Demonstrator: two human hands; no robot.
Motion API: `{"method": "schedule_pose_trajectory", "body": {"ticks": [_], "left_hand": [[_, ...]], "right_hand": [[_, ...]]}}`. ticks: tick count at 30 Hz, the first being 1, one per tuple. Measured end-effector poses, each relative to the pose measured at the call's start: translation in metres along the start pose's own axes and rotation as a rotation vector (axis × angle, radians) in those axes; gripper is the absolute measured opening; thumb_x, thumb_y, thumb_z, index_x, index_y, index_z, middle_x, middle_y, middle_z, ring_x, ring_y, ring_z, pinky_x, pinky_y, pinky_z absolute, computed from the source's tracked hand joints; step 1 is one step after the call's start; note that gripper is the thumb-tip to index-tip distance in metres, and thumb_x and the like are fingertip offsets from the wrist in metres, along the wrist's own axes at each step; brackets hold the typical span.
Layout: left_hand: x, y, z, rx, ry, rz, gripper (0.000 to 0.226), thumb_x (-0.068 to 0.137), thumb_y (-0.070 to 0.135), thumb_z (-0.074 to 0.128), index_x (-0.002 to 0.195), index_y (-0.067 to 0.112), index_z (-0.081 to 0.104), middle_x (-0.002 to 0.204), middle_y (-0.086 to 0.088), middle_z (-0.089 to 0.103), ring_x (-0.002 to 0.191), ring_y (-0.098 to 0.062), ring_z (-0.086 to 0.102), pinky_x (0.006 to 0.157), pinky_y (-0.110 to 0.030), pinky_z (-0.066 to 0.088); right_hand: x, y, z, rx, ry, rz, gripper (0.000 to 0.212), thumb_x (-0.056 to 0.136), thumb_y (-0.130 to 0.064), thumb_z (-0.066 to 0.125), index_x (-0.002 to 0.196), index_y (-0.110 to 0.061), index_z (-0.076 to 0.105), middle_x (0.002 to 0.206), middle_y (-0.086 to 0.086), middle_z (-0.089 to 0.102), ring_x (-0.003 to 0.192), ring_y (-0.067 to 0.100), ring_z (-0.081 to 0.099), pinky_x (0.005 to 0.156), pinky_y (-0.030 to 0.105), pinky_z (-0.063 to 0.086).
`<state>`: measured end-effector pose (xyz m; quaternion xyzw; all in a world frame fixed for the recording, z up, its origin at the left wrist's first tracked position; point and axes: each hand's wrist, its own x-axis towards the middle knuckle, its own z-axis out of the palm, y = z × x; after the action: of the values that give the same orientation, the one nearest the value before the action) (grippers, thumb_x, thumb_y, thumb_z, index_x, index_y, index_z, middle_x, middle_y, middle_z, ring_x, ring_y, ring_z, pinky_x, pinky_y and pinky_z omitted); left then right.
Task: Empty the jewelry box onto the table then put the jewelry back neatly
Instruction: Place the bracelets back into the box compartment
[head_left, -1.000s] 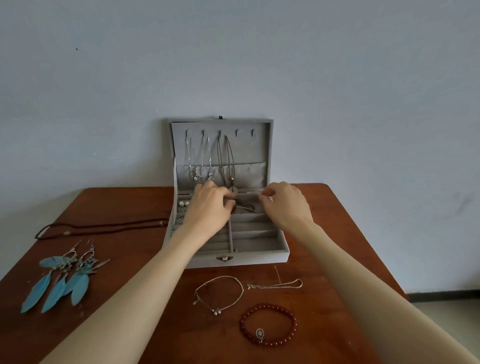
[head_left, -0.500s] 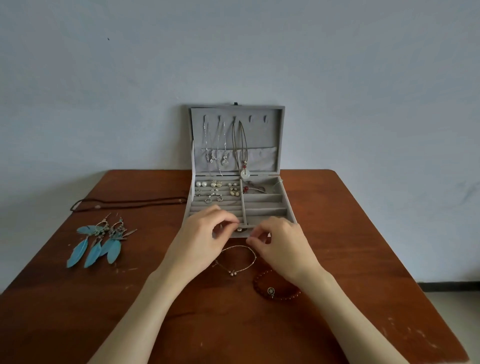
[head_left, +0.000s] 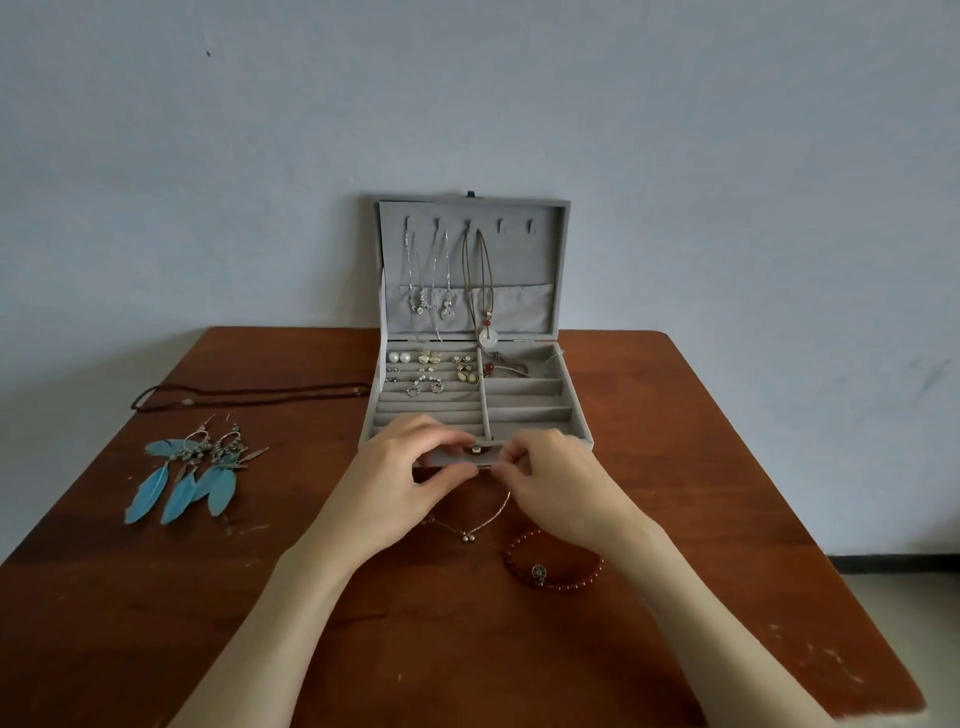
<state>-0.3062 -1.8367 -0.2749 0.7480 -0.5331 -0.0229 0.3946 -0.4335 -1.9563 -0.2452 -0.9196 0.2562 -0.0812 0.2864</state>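
Refilling underway; both hands, left (head_left: 395, 483) and right (head_left: 561, 486), pinch the chain (head_left: 480, 522) before the box (head_left: 566, 400); next, lift it into a slot.

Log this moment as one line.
phase: putting back | left hand and right hand: pinching silver bracelet | red bead bracelet: on table

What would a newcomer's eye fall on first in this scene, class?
Likely the open grey velvet jewelry box at the wooden table's far edge, necklaces hanging in its lid. Next, the turquoise feather earrings lying left, and both hands, left and right, pinching a thin silver chain.
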Motion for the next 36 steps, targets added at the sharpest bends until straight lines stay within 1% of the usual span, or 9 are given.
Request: {"method": "schedule_pose_trajectory", "body": {"ticks": [2, 7, 11, 15, 18, 24, 28, 30, 36], "left_hand": [[0.001, 0.0, 0.001, 0.045, -0.04, 0.002, 0.038, 0.073, 0.057, 0.056, 0.1, 0.032, 0.068, 0.095, 0.021, 0.06, 0.099, 0.004, 0.052, 0.083, -0.012, 0.042], [0.003, 0.005, -0.001, 0.026, -0.007, -0.032, 0.001, 0.08, 0.027, 0.069, 0.08, 0.026, 0.069, 0.083, 0.015, 0.064, 0.084, -0.005, 0.058, 0.073, -0.017, 0.045], [0.013, 0.013, -0.012, -0.199, 0.075, -0.204, 0.008, 0.08, 0.02, 0.069, 0.079, 0.028, 0.07, 0.075, 0.009, 0.07, 0.074, -0.004, 0.062, 0.066, -0.012, 0.047], [0.036, 0.018, -0.017, -0.282, 0.06, -0.288, 0.009, 0.083, 0.015, 0.066, 0.082, 0.024, 0.068, 0.071, 0.002, 0.068, 0.056, -0.002, 0.059, 0.058, -0.014, 0.051], [0.059, 0.016, -0.013, -0.268, 0.091, -0.3, 0.009, 0.083, 0.015, 0.066, 0.083, 0.024, 0.067, 0.073, 0.005, 0.067, 0.057, 0.0, 0.059, 0.06, -0.014, 0.051], [0.09, 0.013, 0.014, -0.064, 0.083, -0.27, 0.011, 0.085, 0.015, 0.063, 0.092, 0.014, 0.071, 0.087, 0.006, 0.067, 0.074, 0.002, 0.054, 0.063, 0.005, 0.036], [0.089, 0.007, 0.028, 0.02, 0.086, -0.217, 0.011, 0.086, 0.014, 0.062, 0.091, 0.013, 0.072, 0.089, 0.003, 0.068, 0.077, -0.001, 0.054, 0.066, 0.005, 0.035], [0.09, 0.005, 0.031, 0.082, 0.096, -0.166, 0.011, 0.086, 0.013, 0.062, 0.091, 0.012, 0.072, 0.088, 0.003, 0.066, 0.077, -0.003, 0.051, 0.067, -0.001, 0.037], [0.095, 0.005, 0.04, 0.248, 0.01, -0.128, 0.014, 0.087, 0.014, 0.061, 0.095, 0.012, 0.072, 0.094, -0.003, 0.057, 0.093, -0.018, 0.053, 0.081, -0.027, 0.044]], "right_hand": [[-0.001, -0.002, -0.008, 0.105, 0.011, -0.029, 0.015, 0.092, -0.024, 0.052, 0.079, -0.02, 0.059, 0.064, -0.01, 0.054, 0.065, 0.009, 0.052, 0.069, 0.029, 0.046], [0.005, -0.003, -0.019, 0.179, 0.062, -0.079, 0.013, 0.093, -0.019, 0.051, 0.081, -0.018, 0.056, 0.07, -0.012, 0.053, 0.063, 0.003, 0.048, 0.058, 0.014, 0.04], [0.014, 0.006, -0.029, 0.39, 0.124, -0.071, 0.011, 0.091, -0.012, 0.053, 0.081, -0.014, 0.057, 0.071, -0.008, 0.063, 0.062, 0.002, 0.055, 0.062, 0.014, 0.044], [0.027, 0.018, -0.041, 0.578, 0.157, -0.007, 0.013, 0.088, -0.005, 0.059, 0.08, -0.015, 0.062, 0.067, -0.001, 0.063, 0.049, -0.001, 0.052, 0.052, 0.011, 0.044], [0.04, 0.028, -0.051, 0.627, 0.16, 0.03, 0.009, 0.086, -0.001, 0.061, 0.092, -0.003, 0.067, 0.066, 0.005, 0.063, 0.048, 0.002, 0.055, 0.054, 0.011, 0.049], [0.07, 0.052, -0.047, 0.396, 0.324, 0.1, 0.005, 0.084, -0.01, 0.065, 0.084, -0.014, 0.069, 0.069, 0.0, 0.067, 0.062, 0.008, 0.061, 0.067, 0.021, 0.051], [0.076, 0.061, -0.038, 0.224, 0.361, 0.091, 0.006, 0.085, -0.014, 0.064, 0.082, -0.016, 0.069, 0.073, -0.008, 0.062, 0.07, 0.005, 0.055, 0.064, 0.014, 0.041], [0.077, 0.061, -0.037, 0.154, 0.359, 0.071, 0.008, 0.085, -0.012, 0.062, 0.082, -0.015, 0.069, 0.071, -0.008, 0.059, 0.068, 0.002, 0.052, 0.06, 0.008, 0.037], [0.078, 0.061, -0.036, -0.055, 0.317, 0.049, 0.015, 0.086, -0.007, 0.055, 0.087, -0.008, 0.071, 0.085, 0.003, 0.061, 0.077, 0.013, 0.052, 0.055, 0.01, 0.034]]}}
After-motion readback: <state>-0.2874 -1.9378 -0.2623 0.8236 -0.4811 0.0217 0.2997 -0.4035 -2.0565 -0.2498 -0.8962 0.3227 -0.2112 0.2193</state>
